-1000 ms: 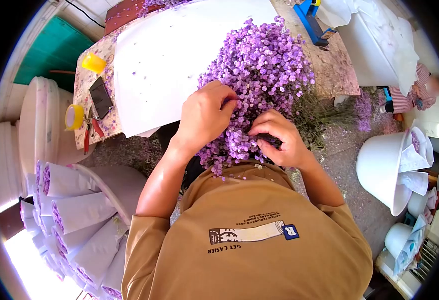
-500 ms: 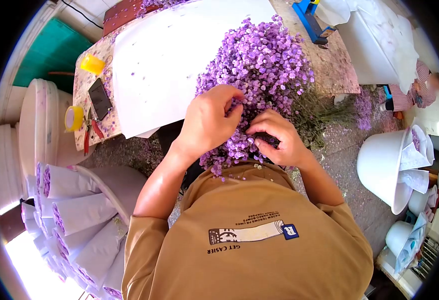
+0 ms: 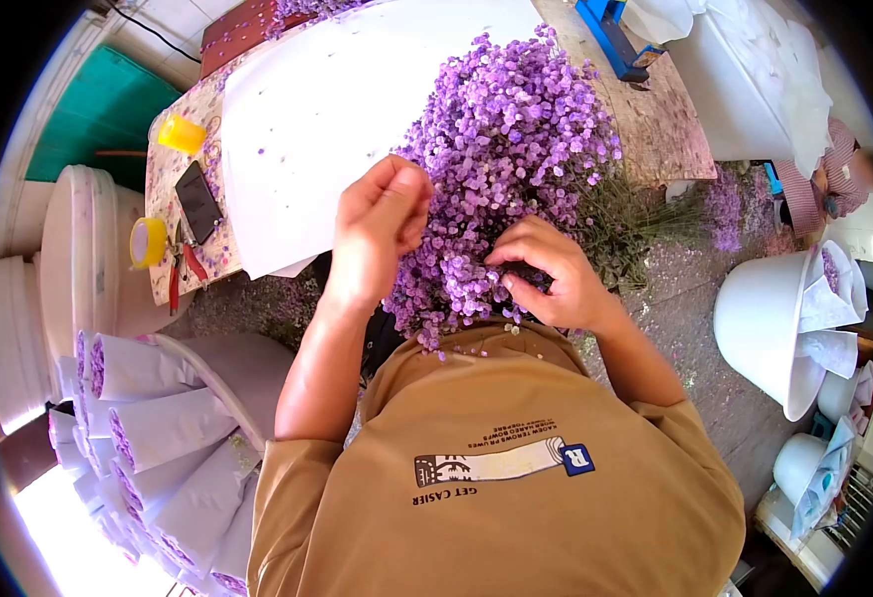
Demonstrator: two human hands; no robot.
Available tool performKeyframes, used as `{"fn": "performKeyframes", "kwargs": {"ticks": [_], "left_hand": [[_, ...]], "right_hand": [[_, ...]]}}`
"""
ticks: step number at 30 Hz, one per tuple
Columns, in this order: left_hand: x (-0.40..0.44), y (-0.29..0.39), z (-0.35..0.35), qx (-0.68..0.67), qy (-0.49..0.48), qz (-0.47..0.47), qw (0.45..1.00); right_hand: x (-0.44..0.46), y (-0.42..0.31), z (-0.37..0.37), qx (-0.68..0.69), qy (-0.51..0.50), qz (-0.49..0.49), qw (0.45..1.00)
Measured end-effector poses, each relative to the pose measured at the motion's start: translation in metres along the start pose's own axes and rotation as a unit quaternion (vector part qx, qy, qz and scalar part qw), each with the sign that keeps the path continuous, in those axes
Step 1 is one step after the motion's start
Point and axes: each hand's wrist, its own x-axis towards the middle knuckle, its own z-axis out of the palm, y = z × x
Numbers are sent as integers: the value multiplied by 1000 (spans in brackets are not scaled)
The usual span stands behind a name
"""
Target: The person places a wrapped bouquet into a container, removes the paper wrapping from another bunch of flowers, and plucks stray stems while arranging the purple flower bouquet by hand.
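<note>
Head view: across the worktable's (image 3: 675, 124) near edge down to the lap, one large bunch of small purple blossoms (image 3: 516, 129), stems out to the right. Biggest change just now: left hand (image 3: 382, 214) drawn back from the middle of the bunch to its left margin, fingers curled tight, thumb folded over; impossible to tell whether anything is pinched inside. Meaning, by judgement: middle blossoms more exposed, with less handling on that side. Little change at the right hand (image 3: 546, 274): fingers half-curled, tips among the lower blossoms; grasping or merely touching, cannot tell.

Counted, largest to smallest: one worktable; white paper (image 3: 307, 119), more than one sheet by the corner, total unclear; one tub (image 3: 222, 388) of paper-wrapped flower bundles (image 3: 148, 368), too overlapped to count; one large white tub (image 3: 755, 323) at right; one bunch in hand; one other person (image 3: 839, 174), at far right; one blue tape dispenser (image 3: 610, 40); one phone (image 3: 197, 202); one pair of red-handled pliers (image 3: 194, 261); two yellow tape rolls (image 3: 182, 134); loose petals, uncountable.
</note>
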Motion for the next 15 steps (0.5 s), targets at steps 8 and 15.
{"fn": "performKeyframes", "kwargs": {"ticks": [8, 15], "left_hand": [[-8, -12, 16, 479, 25, 124, 869], [8, -29, 21, 597, 63, 223, 768]], "right_hand": [[1, -1, 2, -8, -7, 7, 1000], [1, 0, 2, -11, -12, 11, 1000]]}}
